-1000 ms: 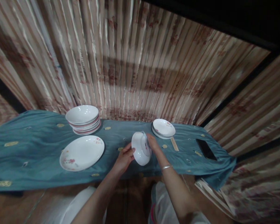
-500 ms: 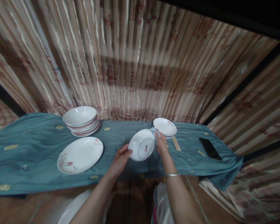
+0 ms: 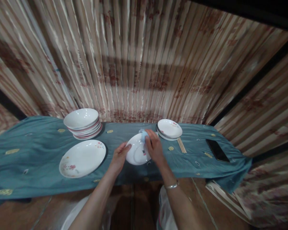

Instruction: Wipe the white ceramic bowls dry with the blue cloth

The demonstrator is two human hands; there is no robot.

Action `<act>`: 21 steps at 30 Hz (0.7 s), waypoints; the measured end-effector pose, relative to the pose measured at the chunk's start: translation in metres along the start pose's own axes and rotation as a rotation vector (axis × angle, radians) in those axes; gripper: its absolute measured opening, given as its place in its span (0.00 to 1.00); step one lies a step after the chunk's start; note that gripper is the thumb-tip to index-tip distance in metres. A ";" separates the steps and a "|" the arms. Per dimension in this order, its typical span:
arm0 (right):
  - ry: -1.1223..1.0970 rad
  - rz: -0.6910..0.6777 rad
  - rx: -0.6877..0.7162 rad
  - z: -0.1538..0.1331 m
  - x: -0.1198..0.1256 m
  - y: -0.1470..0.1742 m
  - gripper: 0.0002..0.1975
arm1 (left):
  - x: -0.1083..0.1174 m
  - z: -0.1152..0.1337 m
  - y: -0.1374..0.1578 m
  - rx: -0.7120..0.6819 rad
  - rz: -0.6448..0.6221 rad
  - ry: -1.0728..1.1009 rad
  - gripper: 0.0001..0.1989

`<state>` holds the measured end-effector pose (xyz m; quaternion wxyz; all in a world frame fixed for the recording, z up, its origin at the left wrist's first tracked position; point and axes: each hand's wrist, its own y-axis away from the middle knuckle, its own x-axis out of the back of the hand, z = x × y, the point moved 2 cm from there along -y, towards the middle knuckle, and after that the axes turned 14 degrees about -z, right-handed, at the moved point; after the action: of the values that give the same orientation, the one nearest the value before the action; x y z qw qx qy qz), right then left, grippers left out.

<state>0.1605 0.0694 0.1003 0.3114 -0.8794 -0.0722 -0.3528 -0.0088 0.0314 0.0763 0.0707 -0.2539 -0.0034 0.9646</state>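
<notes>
A white plate (image 3: 135, 153) is tilted up above the front of the table, its underside with a small printed mark facing me. My left hand (image 3: 120, 155) grips its left rim, thumb over the edge. With fingers bent, my right hand (image 3: 155, 146) presses a light blue cloth (image 3: 144, 135) against the upper right part of the plate. The hand hides some of the cloth and the plate's right side. Left of my left hand, a large oval plate (image 3: 84, 158) with flower prints lies flat on the table.
A stack of white bowls (image 3: 83, 123) stands at the back left. Toward the right are a stack of small plates (image 3: 170, 128), several chopsticks (image 3: 181, 145) and a black phone (image 3: 217, 150). A blue-green cloth (image 3: 45, 153) covers the table; a pleated curtain (image 3: 139, 73) hangs behind it.
My right hand with the cloth has moved left, from the plate's right rim onto its underside. My left hand and the plate have shifted slightly left.
</notes>
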 end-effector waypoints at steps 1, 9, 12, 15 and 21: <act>0.088 -0.017 0.027 -0.010 -0.004 0.004 0.22 | 0.000 0.000 0.001 0.000 -0.009 0.009 0.17; 0.345 -0.142 0.144 -0.045 -0.027 0.016 0.22 | -0.005 0.004 0.006 -0.056 0.088 0.079 0.16; 0.219 -0.054 0.028 -0.025 -0.018 0.012 0.22 | -0.006 0.003 0.006 -0.010 0.101 0.074 0.17; -0.036 0.016 -0.077 0.003 -0.013 0.011 0.23 | -0.005 0.003 0.007 0.003 0.117 0.076 0.18; -0.514 0.141 -0.358 0.043 -0.033 0.025 0.26 | -0.001 0.005 0.012 0.004 0.162 0.144 0.19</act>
<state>0.1696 0.0776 0.0422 0.1468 -0.9834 -0.0241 -0.1037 -0.0118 0.0200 0.0804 -0.0069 -0.3217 0.0244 0.9465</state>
